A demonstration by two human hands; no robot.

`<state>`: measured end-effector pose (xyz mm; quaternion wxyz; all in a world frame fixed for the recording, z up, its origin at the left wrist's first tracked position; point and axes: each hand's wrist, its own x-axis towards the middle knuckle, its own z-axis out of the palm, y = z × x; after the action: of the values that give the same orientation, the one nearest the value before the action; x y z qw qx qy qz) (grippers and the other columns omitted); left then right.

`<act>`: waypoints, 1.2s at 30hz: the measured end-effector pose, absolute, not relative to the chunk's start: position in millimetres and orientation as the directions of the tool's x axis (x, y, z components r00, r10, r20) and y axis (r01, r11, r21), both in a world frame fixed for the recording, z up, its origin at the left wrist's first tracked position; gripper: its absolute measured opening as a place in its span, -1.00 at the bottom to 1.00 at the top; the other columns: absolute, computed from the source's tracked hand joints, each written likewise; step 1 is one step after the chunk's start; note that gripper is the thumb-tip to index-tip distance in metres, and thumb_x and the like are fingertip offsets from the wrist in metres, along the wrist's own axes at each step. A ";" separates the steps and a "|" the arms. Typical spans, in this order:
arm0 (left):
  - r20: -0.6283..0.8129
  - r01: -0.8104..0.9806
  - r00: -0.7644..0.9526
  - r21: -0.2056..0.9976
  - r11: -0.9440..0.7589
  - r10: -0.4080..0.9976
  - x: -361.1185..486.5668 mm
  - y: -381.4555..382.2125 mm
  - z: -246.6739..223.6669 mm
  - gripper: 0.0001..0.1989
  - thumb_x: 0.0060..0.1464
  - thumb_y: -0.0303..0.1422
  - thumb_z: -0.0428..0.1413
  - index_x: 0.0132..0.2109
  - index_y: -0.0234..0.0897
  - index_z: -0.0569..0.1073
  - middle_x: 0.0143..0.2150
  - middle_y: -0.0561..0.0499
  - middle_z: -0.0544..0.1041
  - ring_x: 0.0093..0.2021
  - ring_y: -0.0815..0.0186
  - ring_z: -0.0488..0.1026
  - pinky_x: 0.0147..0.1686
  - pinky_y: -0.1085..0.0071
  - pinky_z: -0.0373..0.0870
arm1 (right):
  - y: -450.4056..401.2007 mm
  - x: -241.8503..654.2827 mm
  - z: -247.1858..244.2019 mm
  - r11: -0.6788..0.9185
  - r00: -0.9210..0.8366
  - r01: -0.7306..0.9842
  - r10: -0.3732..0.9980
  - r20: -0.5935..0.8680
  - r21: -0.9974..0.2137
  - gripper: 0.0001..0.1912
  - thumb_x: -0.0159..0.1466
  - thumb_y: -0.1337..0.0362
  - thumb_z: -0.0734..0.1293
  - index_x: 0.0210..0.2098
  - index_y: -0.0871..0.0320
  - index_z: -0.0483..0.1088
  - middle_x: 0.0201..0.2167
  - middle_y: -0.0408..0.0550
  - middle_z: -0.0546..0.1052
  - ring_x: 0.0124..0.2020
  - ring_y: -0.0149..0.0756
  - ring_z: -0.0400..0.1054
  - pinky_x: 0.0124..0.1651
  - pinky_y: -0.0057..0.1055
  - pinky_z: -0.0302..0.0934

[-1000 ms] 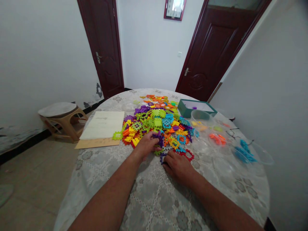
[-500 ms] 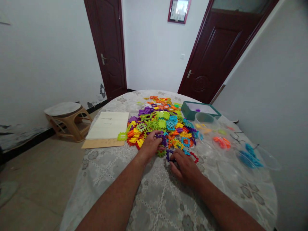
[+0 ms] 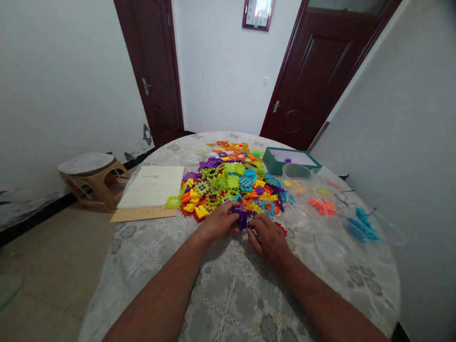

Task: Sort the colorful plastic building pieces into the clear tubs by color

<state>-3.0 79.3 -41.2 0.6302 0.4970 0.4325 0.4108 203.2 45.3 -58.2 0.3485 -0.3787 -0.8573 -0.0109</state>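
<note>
Purple plastic building pieces (image 3: 242,219) are between my two hands, low over the table at the near edge of the pile. My left hand (image 3: 221,220) is closed on a purple piece from the left. From the right, the fingers of my right hand (image 3: 270,236) pinch a dark purple piece against it. The pieces touch or nearly touch; whether they are joined I cannot tell. Right behind my hands lies a heap of interlocking building pieces (image 3: 233,182) in green, blue, orange, yellow and purple. A red piece (image 3: 281,228) shows just beyond my right hand.
An open book (image 3: 151,186) lies left of the heap, a lime piece (image 3: 173,202) at its corner. Behind to the right stands a green box (image 3: 273,165). Clear plastic tubs (image 3: 297,170), glasses (image 3: 344,201) and blue pieces (image 3: 363,229) lie on the right. A stool (image 3: 90,178) stands beyond the table.
My hands have come together, bringing the two purple pieces from apart to against each other. The whole view has shifted slightly.
</note>
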 end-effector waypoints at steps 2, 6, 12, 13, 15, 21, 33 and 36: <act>-0.147 -0.129 0.360 0.970 0.205 0.921 -2.0 76.3 -40.8 -0.56 0.12 -0.43 0.20 0.16 -0.28 0.54 0.02 -0.23 0.59 -0.18 0.21 0.58 -0.27 0.33 0.62 | 46.0 201.7 -57.4 0.696 -0.481 0.681 0.659 0.578 -0.227 -0.91 0.44 0.35 0.30 -0.08 0.10 0.43 -0.14 0.04 0.48 -0.16 -0.19 0.43 -0.20 -0.34 0.37; -0.163 -0.158 0.411 0.956 0.246 0.897 -0.6 74.5 -40.4 -0.52 0.13 -0.41 0.23 0.21 -0.25 0.53 0.11 -0.27 0.56 -0.05 0.14 0.58 -0.20 0.31 0.63 | 46.9 199.0 -56.3 0.680 -0.494 0.696 0.686 0.533 -0.231 -0.89 0.46 0.34 0.30 -0.11 0.10 0.48 -0.17 0.02 0.49 -0.20 -0.21 0.42 -0.23 -0.35 0.36; -0.180 -0.216 0.324 0.942 0.258 0.929 -0.5 77.3 -36.0 -0.53 0.10 -0.43 0.25 0.18 -0.21 0.53 0.10 -0.25 0.54 -0.04 0.09 0.59 -0.33 0.25 0.68 | 54.0 205.1 -58.2 0.761 -0.414 0.519 0.622 0.665 -0.388 -0.67 0.43 0.48 0.23 0.11 0.09 0.45 0.00 0.07 0.50 0.03 -0.16 0.41 0.09 -0.20 0.41; -0.184 -0.261 0.314 0.926 0.271 0.931 -1.8 78.6 -35.0 -0.52 0.09 -0.45 0.24 0.18 -0.20 0.52 0.05 -0.22 0.55 -0.06 0.10 0.59 -0.33 0.22 0.69 | 55.9 207.7 -58.4 0.741 -0.364 0.529 0.638 0.679 -0.413 -0.62 0.41 0.51 0.22 0.12 0.09 0.44 0.01 0.08 0.49 0.05 -0.15 0.40 0.12 -0.18 0.40; -0.186 -0.340 0.267 0.900 0.273 0.946 -5.2 81.9 -33.2 -0.51 0.07 -0.50 0.22 0.18 -0.19 0.50 -0.03 -0.16 0.56 -0.13 0.15 0.60 -0.32 0.19 0.70 | 59.2 212.9 -57.8 0.685 -0.285 0.582 0.676 0.679 -0.438 -0.60 0.37 0.54 0.20 0.09 0.11 0.45 0.00 0.10 0.48 0.07 -0.11 0.39 0.16 -0.13 0.37; -0.153 -0.476 0.181 0.851 0.223 0.971 -12.8 88.3 -31.8 -0.53 0.03 -0.54 0.15 0.12 -0.24 0.48 -0.14 -0.09 0.60 -0.18 0.19 0.64 -0.27 0.17 0.71 | 57.3 220.7 -51.4 0.608 -0.404 0.721 0.759 0.511 -0.333 -0.73 0.31 0.50 0.26 -0.10 0.12 0.51 -0.14 0.07 0.52 -0.06 -0.06 0.38 0.08 -0.13 0.35; -0.174 -0.509 0.185 0.825 0.245 0.967 -11.0 87.7 -29.3 -0.58 0.02 -0.53 0.17 0.07 -0.26 0.49 -0.18 -0.07 0.61 -0.24 0.21 0.64 -0.31 0.15 0.71 | 70.1 225.6 -81.5 0.463 -0.325 0.859 0.824 0.464 -0.219 -0.53 0.41 0.22 0.34 0.28 0.12 0.38 0.27 0.20 0.44 0.31 0.10 0.25 0.34 0.09 0.17; -0.182 -0.518 0.168 0.820 0.243 0.969 -11.4 87.3 -27.3 -0.58 0.01 -0.55 0.16 0.05 -0.25 0.49 -0.19 -0.05 0.60 -0.28 0.24 0.62 -0.33 0.18 0.71 | 70.0 225.5 -82.6 0.499 -0.351 0.822 0.824 0.446 -0.276 -0.64 0.38 0.25 0.35 0.15 0.14 0.45 0.17 0.17 0.50 0.22 0.04 0.32 0.30 0.03 0.22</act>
<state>-11.4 87.3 -27.3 0.6990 0.3088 0.3648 0.5319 225.5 70.0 -82.6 0.2723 -0.5005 -0.8218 0.0018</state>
